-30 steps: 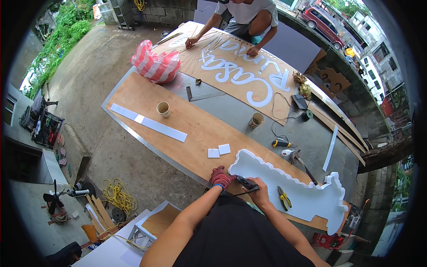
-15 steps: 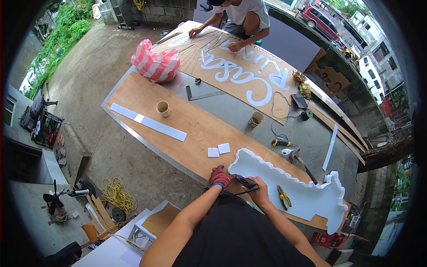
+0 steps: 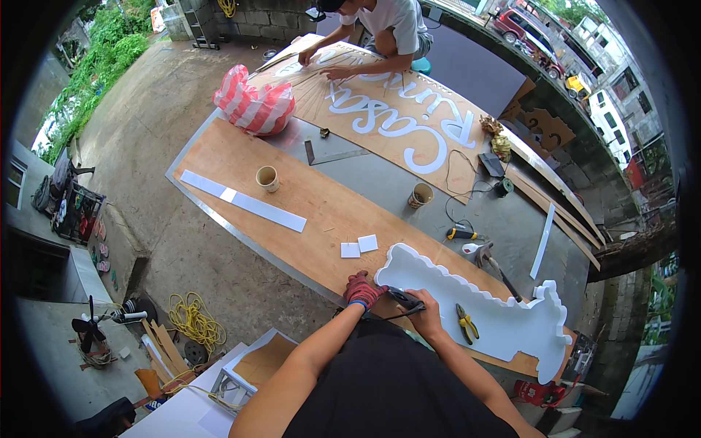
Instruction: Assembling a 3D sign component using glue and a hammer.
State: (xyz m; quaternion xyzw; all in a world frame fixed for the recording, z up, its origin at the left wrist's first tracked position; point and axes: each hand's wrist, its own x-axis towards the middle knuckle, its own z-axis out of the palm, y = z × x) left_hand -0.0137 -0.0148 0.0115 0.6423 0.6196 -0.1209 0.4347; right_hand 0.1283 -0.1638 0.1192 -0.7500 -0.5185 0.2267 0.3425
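Observation:
My left hand, in a red glove, has its fingers curled at the near-left end of a white scalloped sign shell with a raised rim. My right hand is bare and wrapped round the handle of a black glue gun with a cord. Its tip points left, close to the gloved fingers and the rim; the exact contact is hidden. Yellow-and-black pliers lie inside the shell. Two small white squares rest on the plywood beyond my left hand.
A long white strip, two cups, a metal square, a hammer and a yellow-handled tool lie about. Beyond the striped bag, another person works over white lettering.
My hands, the glue gun and the sign shell look unchanged. Across the table, the other person has shifted left, their near hand moving left over the sticks and lettering.

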